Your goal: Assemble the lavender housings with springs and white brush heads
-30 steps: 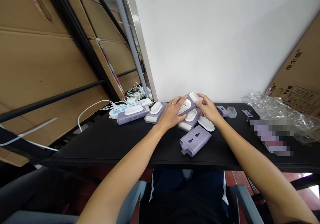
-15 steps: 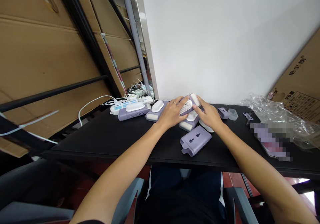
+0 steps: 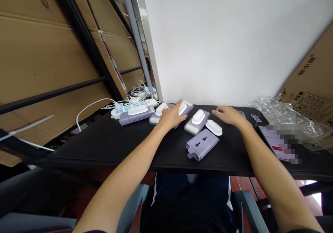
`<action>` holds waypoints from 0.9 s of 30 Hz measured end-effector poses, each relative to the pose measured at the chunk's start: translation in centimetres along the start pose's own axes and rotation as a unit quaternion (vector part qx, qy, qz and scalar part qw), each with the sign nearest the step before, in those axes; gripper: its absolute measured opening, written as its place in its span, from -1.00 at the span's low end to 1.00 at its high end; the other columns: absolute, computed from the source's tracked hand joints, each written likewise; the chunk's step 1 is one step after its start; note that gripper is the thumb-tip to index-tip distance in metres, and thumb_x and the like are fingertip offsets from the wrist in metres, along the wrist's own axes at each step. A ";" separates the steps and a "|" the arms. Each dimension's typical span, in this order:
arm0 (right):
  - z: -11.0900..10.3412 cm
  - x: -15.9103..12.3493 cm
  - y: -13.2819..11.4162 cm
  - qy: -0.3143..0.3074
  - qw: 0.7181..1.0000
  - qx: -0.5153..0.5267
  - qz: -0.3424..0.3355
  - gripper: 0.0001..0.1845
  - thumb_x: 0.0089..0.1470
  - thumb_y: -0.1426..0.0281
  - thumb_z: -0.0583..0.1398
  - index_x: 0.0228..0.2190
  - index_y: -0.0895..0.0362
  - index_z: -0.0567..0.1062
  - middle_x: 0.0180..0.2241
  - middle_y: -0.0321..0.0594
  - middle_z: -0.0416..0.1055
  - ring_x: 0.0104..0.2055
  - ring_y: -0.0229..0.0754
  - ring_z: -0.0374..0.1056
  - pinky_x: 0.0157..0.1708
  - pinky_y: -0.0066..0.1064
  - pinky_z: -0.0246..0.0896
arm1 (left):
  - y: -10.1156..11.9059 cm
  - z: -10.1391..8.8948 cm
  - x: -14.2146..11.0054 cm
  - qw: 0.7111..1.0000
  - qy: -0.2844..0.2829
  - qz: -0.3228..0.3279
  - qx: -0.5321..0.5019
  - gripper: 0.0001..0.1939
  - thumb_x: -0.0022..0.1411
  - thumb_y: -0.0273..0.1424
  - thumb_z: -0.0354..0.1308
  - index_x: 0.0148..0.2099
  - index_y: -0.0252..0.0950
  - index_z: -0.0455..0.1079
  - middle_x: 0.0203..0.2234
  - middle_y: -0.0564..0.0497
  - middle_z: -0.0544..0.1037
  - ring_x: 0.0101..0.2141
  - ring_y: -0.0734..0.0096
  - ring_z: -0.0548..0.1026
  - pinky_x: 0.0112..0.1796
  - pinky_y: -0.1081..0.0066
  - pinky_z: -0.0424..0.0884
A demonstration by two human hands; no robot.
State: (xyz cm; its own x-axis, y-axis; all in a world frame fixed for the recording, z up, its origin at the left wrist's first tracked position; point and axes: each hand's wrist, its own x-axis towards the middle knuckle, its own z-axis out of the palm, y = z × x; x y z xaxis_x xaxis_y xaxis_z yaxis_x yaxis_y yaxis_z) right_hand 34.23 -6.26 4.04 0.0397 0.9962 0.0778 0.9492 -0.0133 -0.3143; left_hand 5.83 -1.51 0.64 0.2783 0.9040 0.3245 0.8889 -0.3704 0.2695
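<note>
On worktop (image 3: 78, 153): socket strip (image 3: 120, 112) at far L, tangled cables (image 3: 139, 94) bhd it, vented casing (image 3: 134, 118) just in front. L hand (image 3: 170, 117) on casing pieces (image 3: 156, 120) next along. To R, lidded casing (image 3: 196, 121), oval cover (image 3: 213, 127) just beside it, bare casing (image 3: 201, 144) in front of both. R hand (image 3: 229, 115) bhd cover. Plastic wrap (image 3: 283, 117) far R, carton (image 3: 309, 84) bhd it, pixelated flat item (image 3: 275, 141) in front.
</note>
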 end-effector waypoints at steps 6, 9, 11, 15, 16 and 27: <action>-0.4 -1.1 0.5 -0.206 0.977 -0.044 0.015 -0.41 0.17 -0.20 0.15 -0.22 0.08 0.50 -0.26 -0.11 0.58 -0.35 -0.08 0.46 -0.42 -0.33 0.20 | -0.3 0.7 0.2 0.998 -0.048 -0.033 0.017 -0.13 0.31 -0.08 0.18 0.53 -0.23 0.02 0.19 -0.33 0.52 0.22 -0.23 0.44 0.16 -0.05 0.31; 0.1 -1.3 -0.4 -0.198 0.976 -0.087 0.006 -0.48 0.14 -0.13 0.22 -0.25 0.08 0.54 -0.21 -0.09 0.59 -0.25 -0.03 0.50 -0.36 -0.31 0.22 | -0.4 1.1 0.4 0.998 -0.042 -0.036 0.023 -0.21 0.33 -0.10 0.18 0.50 -0.25 0.12 0.21 -0.32 0.50 0.23 -0.20 0.42 0.18 -0.04 0.31; 0.3 -1.2 -0.6 -0.204 0.974 -0.096 0.009 -0.52 0.14 -0.08 0.24 -0.28 0.09 0.56 -0.22 -0.07 0.58 -0.26 0.00 0.51 -0.34 -0.28 0.25 | -0.3 1.0 0.4 1.000 -0.006 -0.017 0.022 -0.32 0.35 -0.16 0.17 0.43 -0.27 0.24 0.23 -0.31 0.46 0.23 -0.19 0.40 0.21 -0.05 0.29; 0.5 -0.9 -0.2 -0.189 0.978 -0.083 0.033 -0.61 0.17 0.03 0.22 -0.30 0.10 0.60 -0.28 -0.02 0.59 -0.32 0.05 0.51 -0.32 -0.20 0.30 | 1.4 -0.5 -1.0 0.989 0.051 0.098 -0.102 -0.52 0.41 -0.22 0.12 0.29 -0.22 0.43 0.13 -0.18 0.53 0.16 -0.01 0.44 0.21 0.04 0.33; 0.5 -0.8 0.0 -0.175 0.980 -0.086 0.036 -0.63 0.17 0.05 0.22 -0.30 0.10 0.59 -0.26 -0.02 0.60 -0.29 0.07 0.52 -0.30 -0.18 0.31 | 2.2 -1.0 -1.5 0.979 0.013 0.131 -0.157 -0.55 0.40 -0.18 0.13 0.26 -0.19 0.46 0.06 -0.12 0.57 0.09 0.07 0.49 0.15 0.12 0.39; 0.1 -0.1 1.4 -0.064 0.994 -0.073 0.043 -0.44 0.26 -0.12 0.10 -0.14 0.07 0.59 -0.06 0.00 0.61 -0.04 0.15 0.52 -0.14 -0.17 0.31 | 5.8 -0.5 -4.1 0.915 -0.218 0.319 -0.114 -0.38 0.36 0.09 0.13 0.34 -0.03 0.40 0.31 -0.08 0.45 0.33 -0.03 0.34 0.32 0.00 0.12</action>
State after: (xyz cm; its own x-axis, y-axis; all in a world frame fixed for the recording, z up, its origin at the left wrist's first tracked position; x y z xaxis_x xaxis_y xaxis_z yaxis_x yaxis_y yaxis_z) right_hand 35.57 -6.37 3.52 0.0904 0.9936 -0.0679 0.9797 -0.1010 -0.1735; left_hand 9.66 -7.49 1.33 0.8768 0.4698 0.1028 0.4106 -0.8425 0.3489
